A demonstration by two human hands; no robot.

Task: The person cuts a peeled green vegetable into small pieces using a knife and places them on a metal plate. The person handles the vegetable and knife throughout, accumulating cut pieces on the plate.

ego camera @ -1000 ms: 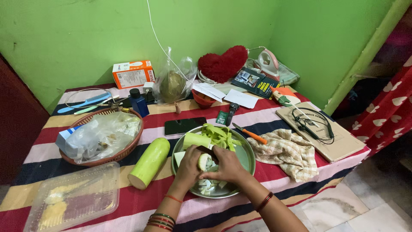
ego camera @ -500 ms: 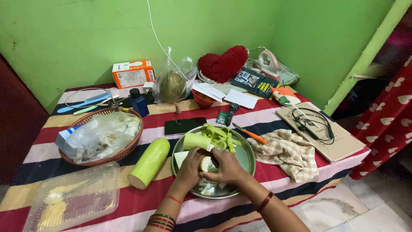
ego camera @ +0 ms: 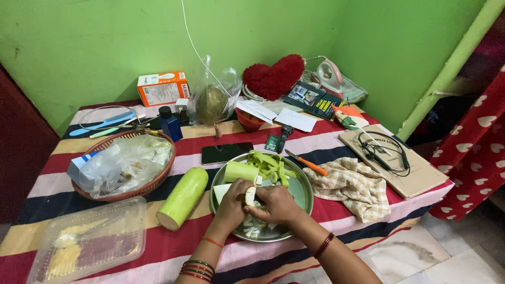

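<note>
A table under a striped cloth (ego camera: 336, 208) carries everything, its far edge against the green wall. At the near left corner lies a clear plastic tray (ego camera: 89, 239); behind it, toward the left edge, a woven basket (ego camera: 160, 176) holds plastic bags. A checked cloth (ego camera: 350, 186) lies toward the right edge, with a brown board (ego camera: 421, 179) bearing a corded headset beyond it. A whole bottle gourd (ego camera: 184, 197), one end cut flat, lies between basket and plate. At the middle of the near edge stands a round steel plate (ego camera: 301, 190), holding green peel strips (ego camera: 271, 165) at its far side, a peeled gourd section (ego camera: 241, 172), and small white cut pieces (ego camera: 255, 226) under the hands. An orange-handled knife (ego camera: 306, 164) lies just beyond the plate's right rim, untouched. Over the plate's middle, the left hand (ego camera: 231, 205) and right hand (ego camera: 276, 204) meet around a small gourd slice (ego camera: 250, 195), held on edge. Left fingers curl round the slice from the left; right fingers are bunched and pinching it from the right, and whether a blade is tucked among them cannot be told. Judged from this pose, good practice is to keep the slice low over the plate so that pieces drop among those already cut, to grip it by its rim, and to keep the left fingertips clear of any cutting edge.
</note>
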